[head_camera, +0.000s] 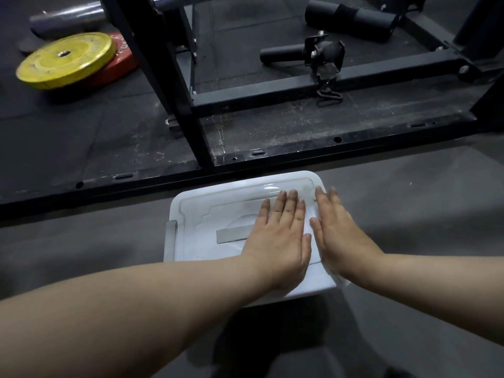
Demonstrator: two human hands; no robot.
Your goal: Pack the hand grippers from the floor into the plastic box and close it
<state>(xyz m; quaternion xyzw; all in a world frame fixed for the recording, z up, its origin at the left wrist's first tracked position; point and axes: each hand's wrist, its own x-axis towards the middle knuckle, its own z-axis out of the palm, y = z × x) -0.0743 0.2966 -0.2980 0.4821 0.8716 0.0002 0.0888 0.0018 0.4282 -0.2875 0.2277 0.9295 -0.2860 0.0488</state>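
The plastic box (207,227) sits on the grey floor (409,214), just near of the black steel frame (272,88) of a gym rack. Its white lid (218,211) is already on top, and both hands lie flat on the lid's right half, side by side and almost touching. The left hand (283,236) is spread palm down with fingers straight, grasping nothing; the right hand (338,230) is the same, released and flat, its heel over the near right corner. Pressing with open palms spreads the force across the lid, which looks like the way to seat its rim onto the box.

No hand grippers are visible on the floor; I judge they are inside the box, though the milky lid hides them. The lid is smooth, glossy and slightly see-through, with rounded corners, stepped ridges and a grey rectangular strip (234,233) near its middle. A grey clip (171,238) stands at the left edge, apparently not yet snapped over.

Far left, a yellow weight plate (65,60) rests on a red one (122,61).
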